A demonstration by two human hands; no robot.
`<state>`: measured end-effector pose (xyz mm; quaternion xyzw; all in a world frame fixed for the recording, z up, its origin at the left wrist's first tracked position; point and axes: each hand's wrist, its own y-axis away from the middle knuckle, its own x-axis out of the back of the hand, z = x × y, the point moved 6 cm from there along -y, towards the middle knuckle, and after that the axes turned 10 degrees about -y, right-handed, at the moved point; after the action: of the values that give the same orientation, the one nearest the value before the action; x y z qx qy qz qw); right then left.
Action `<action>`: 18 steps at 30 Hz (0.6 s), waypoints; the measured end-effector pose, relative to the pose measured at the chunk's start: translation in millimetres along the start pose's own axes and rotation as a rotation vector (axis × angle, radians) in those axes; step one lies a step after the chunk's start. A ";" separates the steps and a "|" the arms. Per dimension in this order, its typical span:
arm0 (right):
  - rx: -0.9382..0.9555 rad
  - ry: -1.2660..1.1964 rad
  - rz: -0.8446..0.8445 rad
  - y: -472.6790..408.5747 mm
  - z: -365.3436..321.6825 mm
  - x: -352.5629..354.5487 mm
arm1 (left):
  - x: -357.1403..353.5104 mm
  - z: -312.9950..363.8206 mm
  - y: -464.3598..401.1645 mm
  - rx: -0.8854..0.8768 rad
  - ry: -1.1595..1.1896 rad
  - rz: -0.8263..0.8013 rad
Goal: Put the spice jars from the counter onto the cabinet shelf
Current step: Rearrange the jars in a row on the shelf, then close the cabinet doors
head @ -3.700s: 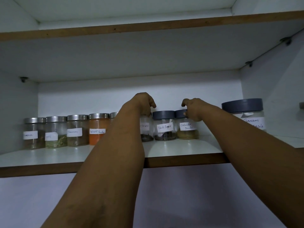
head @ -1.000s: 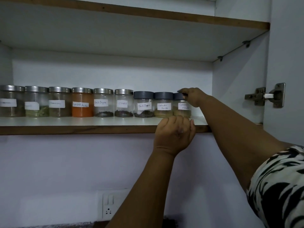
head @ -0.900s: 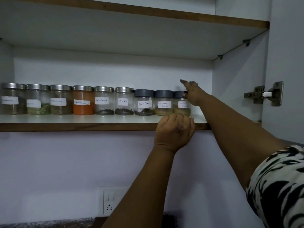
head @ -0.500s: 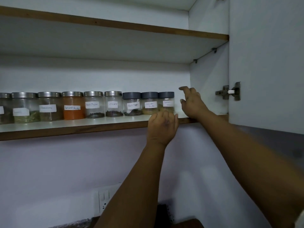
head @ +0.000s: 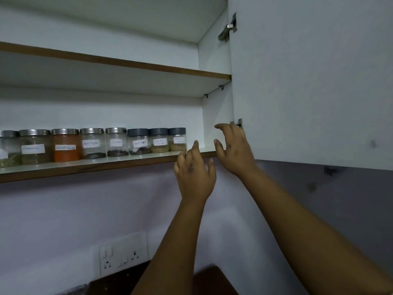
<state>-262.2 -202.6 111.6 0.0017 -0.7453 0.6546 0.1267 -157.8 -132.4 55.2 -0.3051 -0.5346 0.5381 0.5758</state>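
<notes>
I see the spice jars (head: 102, 143) standing upright in one tight row along the cabinet shelf (head: 85, 165), a little back from its front edge and running off the left of my view. The left ones wear silver lids, one filled with orange powder (head: 66, 145); the three nearest the shelf's right end have dark grey lids (head: 157, 131). Each carries a white handwritten label.
</notes>
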 end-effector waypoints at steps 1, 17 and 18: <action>0.005 -0.010 0.025 3.8 -5.0 18.5 | 7.2 16.1 6.3 -0.007 0.041 -0.010; -0.107 0.240 0.447 55.8 -1.5 346.9 | 62.6 315.8 113.2 -0.118 0.444 -0.165; -0.192 0.202 0.424 55.7 9.1 350.9 | 63.9 325.4 116.0 -0.140 0.437 -0.171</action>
<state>-612.9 -146.2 123.3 -0.2319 -0.7713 0.5897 0.0600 -508.6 -117.6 44.8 -0.4072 -0.4573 0.3702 0.6986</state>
